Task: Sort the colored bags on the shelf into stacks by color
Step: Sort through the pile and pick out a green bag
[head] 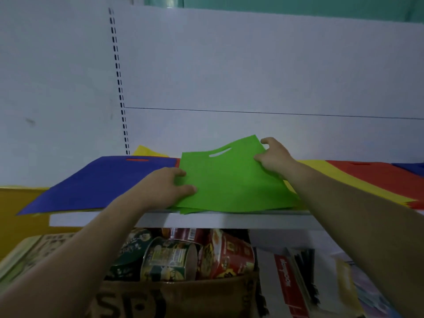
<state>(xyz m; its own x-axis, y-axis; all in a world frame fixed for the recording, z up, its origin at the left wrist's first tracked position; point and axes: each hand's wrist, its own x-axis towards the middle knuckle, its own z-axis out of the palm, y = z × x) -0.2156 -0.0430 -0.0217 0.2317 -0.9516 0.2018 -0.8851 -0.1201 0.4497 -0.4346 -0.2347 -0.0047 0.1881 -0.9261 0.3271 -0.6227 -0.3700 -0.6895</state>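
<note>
Left hand (167, 187) and right hand (273, 157) grip the green bag (229, 180) by its edges; blue bag (98, 180) at their left, yellow bag (358, 180) at right seem unsorted.

above shelf (206, 220): open | rear: back panel (252, 65) blocks | surface: bags (229, 184) cover

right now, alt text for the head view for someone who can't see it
The left hand and right hand hold a green bag by its side edges on a white shelf. A blue bag lies left of it, a yellow bag and red bag right; cans fill a box below.
</note>
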